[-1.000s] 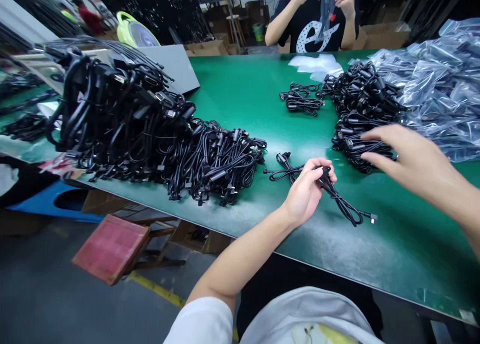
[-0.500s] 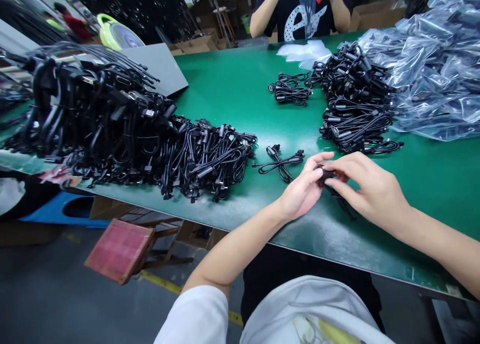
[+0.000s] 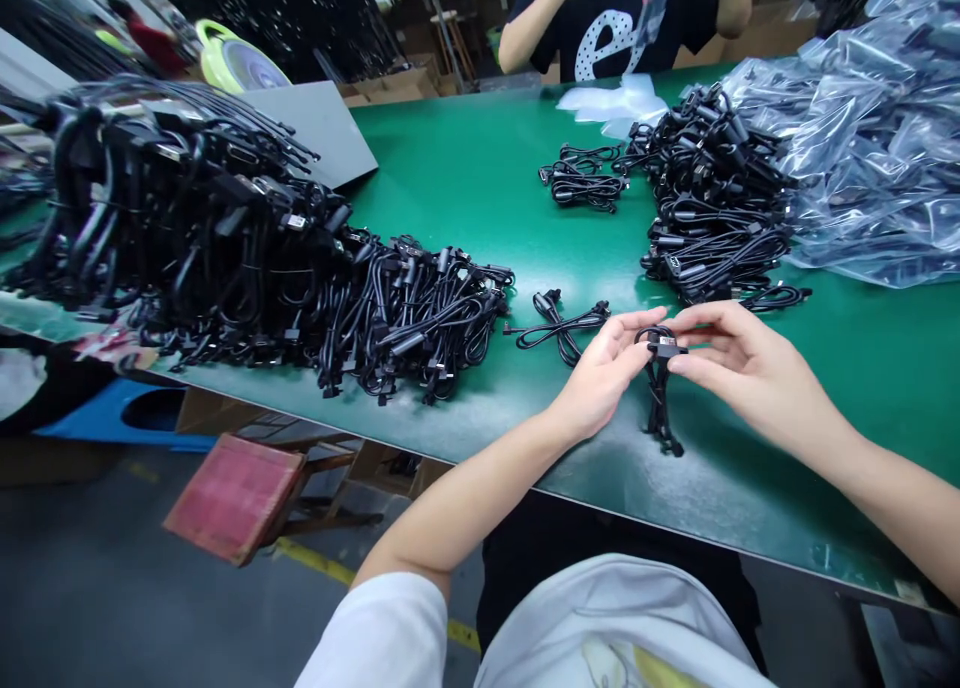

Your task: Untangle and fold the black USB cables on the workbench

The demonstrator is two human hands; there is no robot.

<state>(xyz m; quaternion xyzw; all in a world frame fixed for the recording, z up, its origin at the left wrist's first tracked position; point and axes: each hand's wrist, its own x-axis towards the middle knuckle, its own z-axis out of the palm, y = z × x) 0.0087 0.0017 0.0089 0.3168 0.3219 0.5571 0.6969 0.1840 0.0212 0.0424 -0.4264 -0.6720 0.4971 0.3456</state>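
Note:
Between my two hands hangs a black cable (image 3: 657, 398), folded into a short bundle with connectors at its lower end. A small block with a white label sits near its top. My left hand (image 3: 609, 366) pinches the bundle's upper part from the left. From the right, the fingertips of my right hand (image 3: 739, 358) are closed on the labelled block. Just left of my left hand, a loosely crossed black cable (image 3: 559, 325) lies on the green table (image 3: 450, 178).
A large heap of black cables (image 3: 247, 238) fills the left side. Bundled cables (image 3: 712, 208) are piled at the right beside clear plastic bags (image 3: 885, 138). Across the table a person (image 3: 607, 28) handles a bag. A red-topped stool (image 3: 234, 498) stands below the near edge.
The cable bundle has turned so its labelled block faces me and its tail hangs straight down. My right hand has shifted slightly right. Across the table, the person's hands have moved apart.

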